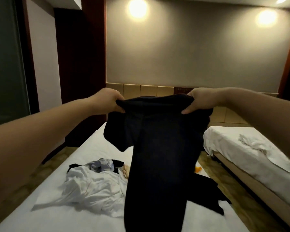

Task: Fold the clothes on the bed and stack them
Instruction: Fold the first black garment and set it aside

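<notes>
Black garment (157, 148) is hanging in the air above the middle of the bed (97, 141), its lower part draping down toward the near edge. Left hand (108, 101) and right hand (199, 102) are each gripping a bunched top corner, fingers curled round the cloth. To do this step well, I judge the 2 hands should be drawing apart until the top edge is running taut, then lowering the cloth flat onto bare sheet before folding. 1 sleeve is dangling on the left side and will likely be needing smoothing. Crumpled white clothes (90, 186) are lying toward the left edge and another dark piece (209, 190) near the right edge, both crowding the landing spot. A small orange item (198, 169) is sitting by the right edge. A second bed (228, 161), apart to the right, is carrying a rumpled white cloth (251, 143).
</notes>
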Demonstrator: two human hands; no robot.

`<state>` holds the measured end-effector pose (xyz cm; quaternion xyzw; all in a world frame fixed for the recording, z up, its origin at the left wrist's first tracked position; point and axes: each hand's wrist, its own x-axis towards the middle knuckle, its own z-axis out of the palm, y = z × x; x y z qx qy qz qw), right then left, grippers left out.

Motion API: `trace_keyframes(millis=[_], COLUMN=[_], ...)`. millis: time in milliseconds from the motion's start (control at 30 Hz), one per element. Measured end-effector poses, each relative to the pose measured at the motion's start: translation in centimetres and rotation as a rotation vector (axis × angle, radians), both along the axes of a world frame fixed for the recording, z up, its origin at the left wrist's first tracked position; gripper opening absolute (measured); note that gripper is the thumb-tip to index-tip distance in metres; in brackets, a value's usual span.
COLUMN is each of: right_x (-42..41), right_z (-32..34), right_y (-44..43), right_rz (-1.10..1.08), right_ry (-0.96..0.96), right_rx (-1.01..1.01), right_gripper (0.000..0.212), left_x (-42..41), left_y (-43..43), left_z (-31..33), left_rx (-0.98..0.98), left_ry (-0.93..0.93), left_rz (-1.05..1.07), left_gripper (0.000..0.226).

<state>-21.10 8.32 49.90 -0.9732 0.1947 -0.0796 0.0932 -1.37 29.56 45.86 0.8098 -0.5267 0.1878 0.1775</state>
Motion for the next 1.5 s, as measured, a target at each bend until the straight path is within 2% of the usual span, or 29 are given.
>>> trace_keyframes(millis=[67,200,333,467,533,633,700,767,867,967,1100,1367,1500], right_x=[-0.1,-0.5,-1.2,-2.2,-2.2,-1.7,-1.2,-0.9,-0.4,-0.1,1.5,10.7,14.9], right_z=[-0.4,-1.0,-1.4,-1.7,-2.2,-3.1,-3.3,-3.7,-4.6,-5.4,-6.2,-6.9,-4.9], right_y=[0.1,0.7,1.1,1.6,1.9,2.0,1.4,0.6,-0.6,-1.7,-3.6,-9.0,-12.4], right_rz=[0.013,0.040,0.069,0.060,0.058,0.084,0.111,0.136,0.161,0.180,0.200,0.066,0.000], right_ry=[-0.050,0.079,0.094,0.140,0.026,-0.316,-0.464,-0.540,-0.473,-0.329,-0.338,-0.367,-0.393], right_rx=[-0.003,0.011,0.071,0.144,0.023,-0.321,-0.430,-0.478,-0.498,-0.346,-0.252,-0.331,-0.413], right_gripper=[0.011,0.007,0.005,0.019,0.014,0.014,0.017,0.015,0.018,0.009,0.011,0.016,0.019], left_x=[-0.1,-0.1,-0.5,-1.4,-1.7,-1.7,-1.4,-1.1,-0.4,0.7,2.7,9.8,13.5], left_y=[0.1,0.5,1.4,2.4,2.8,2.8,2.4,1.9,0.8,-0.3,-2.4,-10.2,-14.5], left_z=[-0.5,-1.8,-1.9,-1.9,-2.0,-1.8,-1.6,-1.7,-2.7,-3.8,-4.9,-6.6,-4.9], left_rx=[0.013,0.066,0.091,0.190,0.209,0.091,-0.012,-0.080,-0.049,0.020,0.032,-0.053,-0.136], left_ry=[-0.006,0.001,0.055,0.154,0.147,0.016,-0.123,-0.168,-0.141,-0.092,-0.061,-0.076,-0.088], left_rz=[0.008,0.017,0.009,-0.019,-0.017,0.007,0.023,0.032,0.039,0.024,0.008,0.218,0.254], left_gripper=[0.019,0.019,0.018,0.013,0.014,0.015,0.016,0.016,0.016,0.016,0.017,0.020,0.021])
